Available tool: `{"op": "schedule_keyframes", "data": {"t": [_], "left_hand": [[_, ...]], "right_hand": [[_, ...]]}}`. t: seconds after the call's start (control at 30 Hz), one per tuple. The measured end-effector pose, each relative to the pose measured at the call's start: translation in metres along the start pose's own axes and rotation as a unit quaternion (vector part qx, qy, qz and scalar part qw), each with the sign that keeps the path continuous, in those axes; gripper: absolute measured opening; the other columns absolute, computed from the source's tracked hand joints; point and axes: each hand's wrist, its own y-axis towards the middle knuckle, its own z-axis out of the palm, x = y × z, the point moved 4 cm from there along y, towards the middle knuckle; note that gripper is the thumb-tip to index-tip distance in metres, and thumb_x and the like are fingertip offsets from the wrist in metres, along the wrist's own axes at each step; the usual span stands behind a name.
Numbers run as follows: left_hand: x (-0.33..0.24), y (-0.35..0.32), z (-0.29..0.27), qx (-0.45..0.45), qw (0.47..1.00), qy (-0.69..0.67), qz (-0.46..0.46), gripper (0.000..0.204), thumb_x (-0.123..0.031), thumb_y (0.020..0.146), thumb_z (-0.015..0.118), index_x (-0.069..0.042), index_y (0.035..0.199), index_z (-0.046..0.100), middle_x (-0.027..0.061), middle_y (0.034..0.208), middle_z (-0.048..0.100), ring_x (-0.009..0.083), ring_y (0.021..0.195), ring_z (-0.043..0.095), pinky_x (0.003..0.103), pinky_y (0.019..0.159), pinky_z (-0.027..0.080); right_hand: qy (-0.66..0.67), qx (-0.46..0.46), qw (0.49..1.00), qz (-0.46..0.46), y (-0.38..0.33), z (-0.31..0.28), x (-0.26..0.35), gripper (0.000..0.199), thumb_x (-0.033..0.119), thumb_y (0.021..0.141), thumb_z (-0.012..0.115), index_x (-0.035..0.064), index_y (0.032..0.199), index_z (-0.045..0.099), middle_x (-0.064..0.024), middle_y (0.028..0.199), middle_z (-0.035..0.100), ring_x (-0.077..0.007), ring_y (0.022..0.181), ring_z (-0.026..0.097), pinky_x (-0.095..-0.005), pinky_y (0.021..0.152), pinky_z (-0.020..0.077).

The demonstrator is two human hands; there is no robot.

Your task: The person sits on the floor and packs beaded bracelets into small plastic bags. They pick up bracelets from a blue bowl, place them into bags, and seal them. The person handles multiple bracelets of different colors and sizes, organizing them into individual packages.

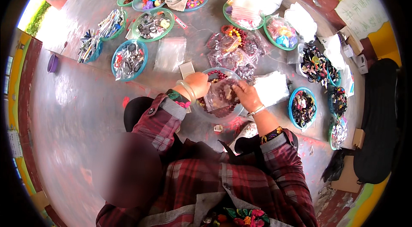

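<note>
- Left hand (198, 83), centre frame, pinches the top edge of a clear zip bag (219, 97) over a bowl of dark red beads (223, 111). Fingertips are hidden behind the bag.
- Right hand (245, 95) is curled shut on the bag's other side, can't make out what's inside it.
- Blurred patch covers lower left.
- Upper left: teal bowls of trinkets (129, 59).
- Right: blue bowl of hair ties (302, 107), partly cut off by fisheye bend.
</note>
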Motion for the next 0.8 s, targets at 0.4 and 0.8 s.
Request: {"op": "schedule_keyframes", "data": {"t": [0.4,0.8], "left_hand": [[-0.028,-0.001,-0.001,-0.059,0.984,-0.134,0.097,0.041,-0.007,0.072,0.054,0.000,0.113,0.050,0.0211,0.113,0.052,0.0352,0.107,0.048,0.038,0.091,0.040],[-0.032,0.002,-0.008,0.064,0.923,-0.378,0.047,0.017,-0.014,0.081,0.058,0.002,0.088,0.058,0.0073,0.079,0.060,0.0164,0.066,0.058,0.028,0.064,0.049]], "right_hand": [[-0.165,0.037,0.967,-0.191,-0.007,0.014,0.043,0.020,0.011,0.079,0.056,0.0084,0.099,0.060,-0.0146,0.083,0.060,-0.0334,0.077,0.058,-0.0387,0.064,0.0470],[-0.040,-0.124,0.976,-0.176,-0.009,-0.012,0.062,0.008,0.002,0.074,0.065,0.0033,0.081,0.064,-0.0088,0.071,0.059,-0.0213,0.065,0.059,-0.0287,0.058,0.0464]]}}
